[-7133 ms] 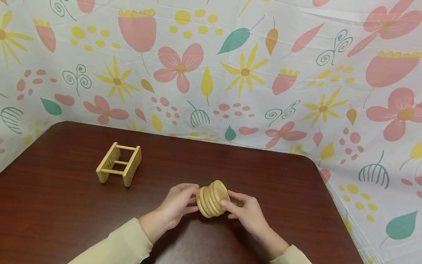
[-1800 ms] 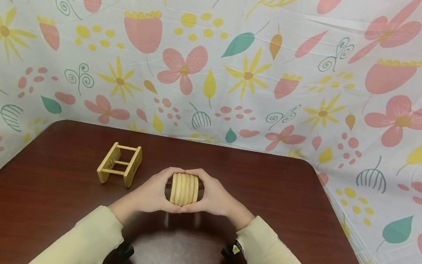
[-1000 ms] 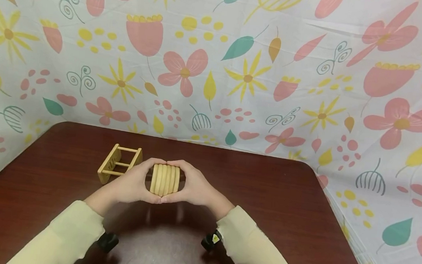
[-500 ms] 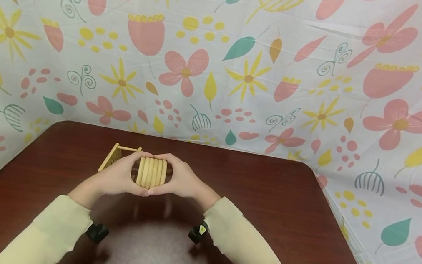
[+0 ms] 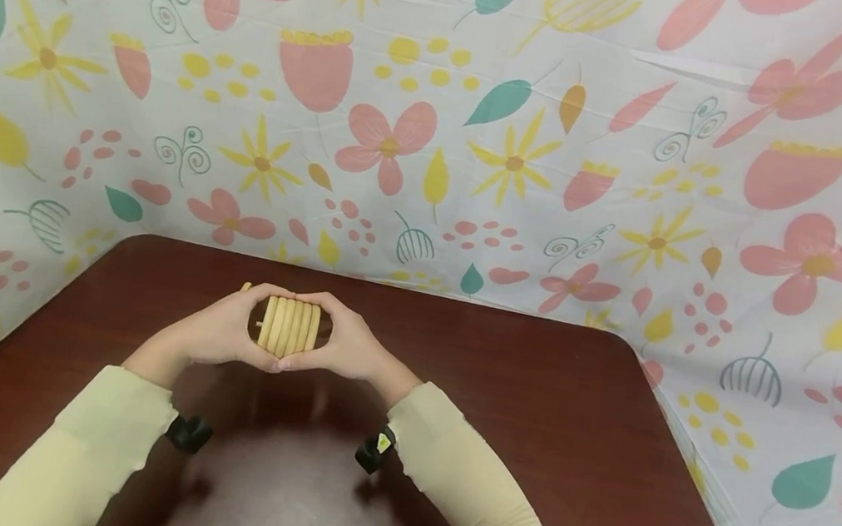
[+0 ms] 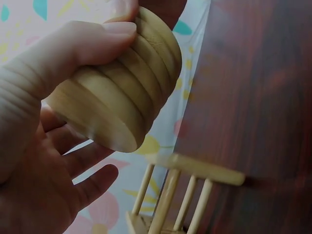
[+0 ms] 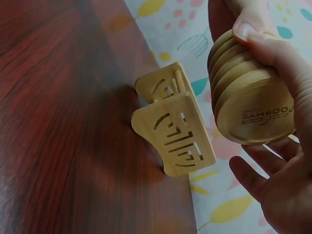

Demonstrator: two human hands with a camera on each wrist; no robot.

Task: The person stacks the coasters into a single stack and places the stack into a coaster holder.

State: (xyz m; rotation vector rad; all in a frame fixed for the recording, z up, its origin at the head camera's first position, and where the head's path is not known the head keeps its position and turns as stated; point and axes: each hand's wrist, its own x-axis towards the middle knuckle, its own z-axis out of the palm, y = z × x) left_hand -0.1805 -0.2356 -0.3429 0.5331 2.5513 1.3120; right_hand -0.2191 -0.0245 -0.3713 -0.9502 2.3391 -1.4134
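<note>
A stack of several round bamboo coasters [image 5: 289, 327] is held on edge, side by side, between both hands. My left hand [image 5: 212, 332] grips the stack from the left and my right hand [image 5: 354, 342] from the right, thumbs meeting at the near side. In the right wrist view the outermost coaster [image 7: 258, 114] carries a printed "BAMBOO" mark. Close by the coasters is a small bamboo coaster rack [image 7: 178, 136] with cut-out end panels, its rods [image 6: 168, 200] showing in the left wrist view. In the head view my left hand hides nearly all of that rack.
Everything is over a dark reddish-brown table [image 5: 529, 406] with rounded far corners. Behind it hangs a white cloth [image 5: 425, 213] printed with flowers and leaves. A black wrist camera [image 5: 190, 433] sits under the left sleeve, another black camera [image 5: 373, 453] by the right.
Earlier the coasters were tilted between the fingertips; now both hands clasp them squarely. Hands and stack have moved left and away from the body, over the rack, which the left hand has come to cover.
</note>
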